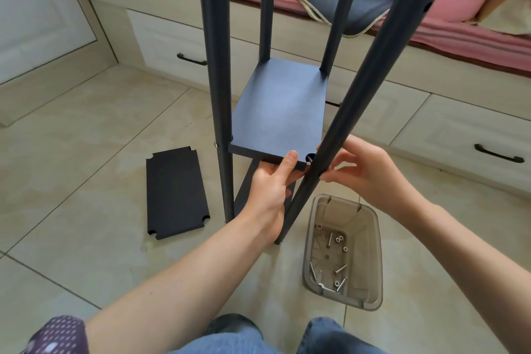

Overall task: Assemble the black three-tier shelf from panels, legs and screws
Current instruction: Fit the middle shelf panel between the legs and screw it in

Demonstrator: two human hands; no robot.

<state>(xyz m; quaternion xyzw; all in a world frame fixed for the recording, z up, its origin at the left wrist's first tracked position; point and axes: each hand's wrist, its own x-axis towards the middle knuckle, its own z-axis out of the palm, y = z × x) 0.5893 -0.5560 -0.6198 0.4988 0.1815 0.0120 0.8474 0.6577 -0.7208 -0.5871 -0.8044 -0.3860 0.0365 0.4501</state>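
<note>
Here, near to far:
Tub (370, 282): clear plastic, on the floor tiles by the knees; loose screws (340, 269) and washers lie in its bottom.
Left hand (270, 187): grasps the near edge of the middle panel (280, 112), thumb on top, fingers underneath.
Right hand (359, 169): fingers curled round the near right leg (359, 100), pinching it at panel height; whether it also holds a screw cannot be told.
Step in hand: likely seating the panel's notched corner against that leg.
Doing it well: keep the panel level, line notch and leg hole up squarely, start the screw by fingers before tightening.
Near left leg (218, 80): already meets the panel; a screw head shows there.
Spare panel (175, 192): flat on the floor, left of the frame.
Far legs: both stand at the panel's back corners.
</note>
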